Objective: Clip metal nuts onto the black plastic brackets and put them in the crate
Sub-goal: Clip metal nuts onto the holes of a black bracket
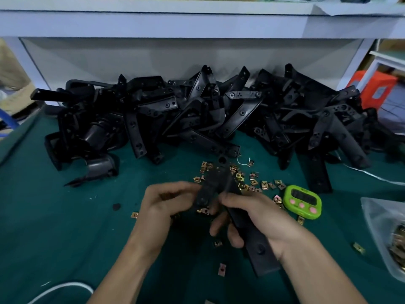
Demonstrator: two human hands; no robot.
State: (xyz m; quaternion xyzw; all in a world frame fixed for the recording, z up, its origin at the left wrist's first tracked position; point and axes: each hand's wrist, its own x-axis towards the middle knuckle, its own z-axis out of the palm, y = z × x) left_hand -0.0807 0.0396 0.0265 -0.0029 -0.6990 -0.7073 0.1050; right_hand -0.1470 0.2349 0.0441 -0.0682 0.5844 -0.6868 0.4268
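My right hand [252, 218] grips a long black plastic bracket [217, 183] that slants from the middle of the table down past my right wrist. My left hand [166, 202] has its fingers curled against the bracket's near arm, where a brass-coloured metal nut [204, 211] sits at the edge; the fingertips are blurred. Several loose metal nuts [252, 181] lie scattered on the green mat just beyond my hands. A big heap of black brackets [197, 110] fills the back of the table. No crate shows in the head view.
A green timer [303, 201] lies right of my hands. A clear bag of nuts [392, 240] sits at the right edge. A white cable [61, 289] curls at the bottom left. Stray nuts [221, 269] lie near my forearms. A white shelf [153, 20] overhangs the back.
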